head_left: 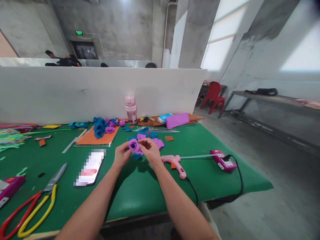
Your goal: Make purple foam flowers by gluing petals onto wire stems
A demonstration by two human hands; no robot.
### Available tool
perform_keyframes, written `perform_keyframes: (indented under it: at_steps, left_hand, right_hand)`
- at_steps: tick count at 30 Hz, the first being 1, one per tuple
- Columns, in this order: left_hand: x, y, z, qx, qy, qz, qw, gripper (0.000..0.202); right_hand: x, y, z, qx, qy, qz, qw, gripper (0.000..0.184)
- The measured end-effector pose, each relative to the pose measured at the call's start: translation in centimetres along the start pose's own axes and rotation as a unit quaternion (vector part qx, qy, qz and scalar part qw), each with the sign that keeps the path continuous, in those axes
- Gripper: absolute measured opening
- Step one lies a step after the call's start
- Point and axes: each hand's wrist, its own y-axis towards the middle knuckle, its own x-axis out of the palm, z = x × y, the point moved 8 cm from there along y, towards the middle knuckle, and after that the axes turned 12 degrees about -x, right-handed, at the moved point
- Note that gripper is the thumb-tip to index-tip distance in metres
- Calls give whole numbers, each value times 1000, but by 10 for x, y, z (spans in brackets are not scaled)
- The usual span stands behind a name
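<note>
A purple paper flower (134, 145) with a dark blue centre is held up between my two hands over the green table. My left hand (122, 154) grips it from the left with closed fingers. From the right, my right hand (150, 150) pinches at the flower's edge. Loose purple petals (158, 143) and blue petals (151, 134) lie just behind and below the hands. A pink hot glue gun (176, 163) rests beside my right wrist, a clear glue stick in its back end.
Red-and-yellow-handled scissors (48, 196) and a phone (91, 168) lie to the left. Finished blue flowers (99, 128) sit on orange sheets (85, 137). A pink bottle (131, 108) stands against the white partition (100, 93). The glue gun's cord runs near a purple power box (222, 161).
</note>
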Motion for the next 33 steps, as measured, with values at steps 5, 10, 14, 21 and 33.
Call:
perform_keyframes:
  at_steps: [5, 10, 14, 21, 33]
  left_hand:
    - [3, -1, 5, 31, 26, -11, 999, 22]
    - [5, -2, 5, 53, 58, -19, 997, 20]
    - [7, -3, 6, 64, 69, -30, 995, 19]
    - [9, -4, 6, 67, 68, -43, 995, 19]
    - [11, -2, -4, 50, 82, -58, 994, 22]
  right_hand:
    - [-1, 1, -1, -40, -76, -29, 996, 14]
    - [0, 1, -4, -59, -123, -49, 989, 13]
    - [0, 0, -14, -97, -180, -54, 977, 15]
    - [1, -2, -31, -166, -290, -57, 941, 17]
    - [4, -3, -30, -205, -350, -99, 909, 20]
